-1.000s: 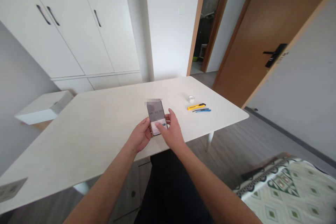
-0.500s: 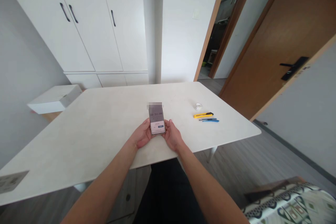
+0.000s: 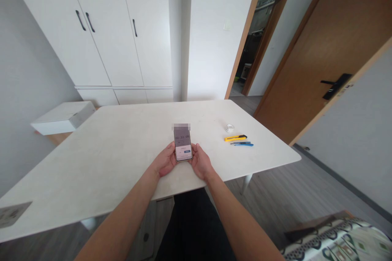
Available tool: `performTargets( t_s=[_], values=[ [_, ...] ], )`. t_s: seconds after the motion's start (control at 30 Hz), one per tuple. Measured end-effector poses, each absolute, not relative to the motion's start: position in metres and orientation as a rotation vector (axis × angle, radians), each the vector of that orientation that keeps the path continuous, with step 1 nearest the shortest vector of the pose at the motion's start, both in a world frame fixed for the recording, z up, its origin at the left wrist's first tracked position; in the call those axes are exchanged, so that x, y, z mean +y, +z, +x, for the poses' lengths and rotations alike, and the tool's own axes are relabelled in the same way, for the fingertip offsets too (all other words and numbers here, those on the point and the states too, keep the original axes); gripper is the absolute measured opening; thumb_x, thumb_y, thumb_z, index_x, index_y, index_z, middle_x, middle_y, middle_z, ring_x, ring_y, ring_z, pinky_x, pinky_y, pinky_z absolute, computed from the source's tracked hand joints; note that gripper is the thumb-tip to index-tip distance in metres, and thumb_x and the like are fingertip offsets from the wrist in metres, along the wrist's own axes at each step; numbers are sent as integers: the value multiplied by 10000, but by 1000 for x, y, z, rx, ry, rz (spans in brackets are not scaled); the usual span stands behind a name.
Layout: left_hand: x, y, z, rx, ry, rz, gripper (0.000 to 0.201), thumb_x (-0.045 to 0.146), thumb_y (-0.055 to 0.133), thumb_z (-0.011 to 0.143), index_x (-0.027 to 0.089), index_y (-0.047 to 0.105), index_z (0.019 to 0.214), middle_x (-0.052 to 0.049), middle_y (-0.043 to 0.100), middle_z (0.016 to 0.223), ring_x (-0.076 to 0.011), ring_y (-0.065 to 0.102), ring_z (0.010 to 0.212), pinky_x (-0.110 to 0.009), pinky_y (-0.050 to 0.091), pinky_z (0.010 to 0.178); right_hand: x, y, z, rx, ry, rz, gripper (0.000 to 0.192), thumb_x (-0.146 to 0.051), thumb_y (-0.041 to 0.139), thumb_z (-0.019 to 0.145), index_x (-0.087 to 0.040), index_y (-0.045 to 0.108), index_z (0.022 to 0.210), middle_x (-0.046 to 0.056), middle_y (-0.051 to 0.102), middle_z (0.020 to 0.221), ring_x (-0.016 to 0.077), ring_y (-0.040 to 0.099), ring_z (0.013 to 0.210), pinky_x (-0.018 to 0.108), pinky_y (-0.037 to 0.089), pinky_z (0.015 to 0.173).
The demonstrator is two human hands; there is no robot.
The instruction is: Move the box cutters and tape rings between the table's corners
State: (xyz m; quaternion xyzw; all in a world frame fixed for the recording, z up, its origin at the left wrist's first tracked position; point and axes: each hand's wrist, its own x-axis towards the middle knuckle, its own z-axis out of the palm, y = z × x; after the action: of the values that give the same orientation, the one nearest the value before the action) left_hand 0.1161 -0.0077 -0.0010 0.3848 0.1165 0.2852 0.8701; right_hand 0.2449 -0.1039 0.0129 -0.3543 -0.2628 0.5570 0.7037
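Note:
A phone point(image 3: 183, 147) with a lit screen showing a timer stands tilted over the white table point(image 3: 116, 159), near its front edge. My left hand point(image 3: 165, 160) grips its left side and my right hand point(image 3: 200, 162) grips its right side. To the right on the table lie a yellow utility knife point(image 3: 235, 138), a blue pen point(image 3: 242, 144) and a small roll of clear tape point(image 3: 230, 127), all apart from my hands.
A white wardrobe point(image 3: 116, 28) fills the back wall. A white box point(image 3: 63, 117) sits on a low stand at the left. A brown door point(image 3: 330, 53) stands open at the right, and a patterned bed cover point(image 3: 339, 240) shows at the lower right.
My right thumb has come off the screen and that hand now holds the phone's right edge. The view has shifted slightly; the phone stays over the table.

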Motion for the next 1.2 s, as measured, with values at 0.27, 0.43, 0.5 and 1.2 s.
performTargets(
  t_s=[0.27, 0.43, 0.5, 1.2],
  values=[
    [-12, 4, 117, 250, 607, 812, 367, 387, 546, 981, 164, 604, 1266, -156, 676, 1279, -275, 627, 1211, -490, 468, 1064, -106, 15, 244, -574, 1233, -804, 418, -517, 469, 959, -208, 697, 1125, 78, 730, 1167, 241, 638, 1141, 432, 485, 988],
    [-12, 3, 117, 227, 611, 819, 360, 377, 545, 983, 158, 607, 1262, -153, 676, 1283, -273, 621, 1220, -493, 458, 1077, -105, 14, 244, -585, 1226, -792, 407, -513, 469, 958, -214, 710, 1092, 77, 738, 1140, 248, 640, 1134, 447, 486, 985],
    [-12, 3, 117, 231, 612, 822, 364, 379, 545, 983, 158, 605, 1266, -153, 674, 1287, -273, 619, 1224, -497, 453, 1082, -105, 14, 244, -585, 1230, -786, 404, -508, 464, 961, -211, 714, 1076, 77, 736, 1147, 246, 637, 1139, 445, 487, 986],
    [-12, 2, 116, 219, 607, 797, 367, 367, 556, 978, 172, 597, 1286, -144, 673, 1292, -271, 619, 1224, -481, 463, 1074, -105, 13, 245, -571, 1238, -801, 393, -502, 474, 953, -211, 702, 1088, 80, 731, 1160, 245, 631, 1152, 441, 495, 976]
  ],
)
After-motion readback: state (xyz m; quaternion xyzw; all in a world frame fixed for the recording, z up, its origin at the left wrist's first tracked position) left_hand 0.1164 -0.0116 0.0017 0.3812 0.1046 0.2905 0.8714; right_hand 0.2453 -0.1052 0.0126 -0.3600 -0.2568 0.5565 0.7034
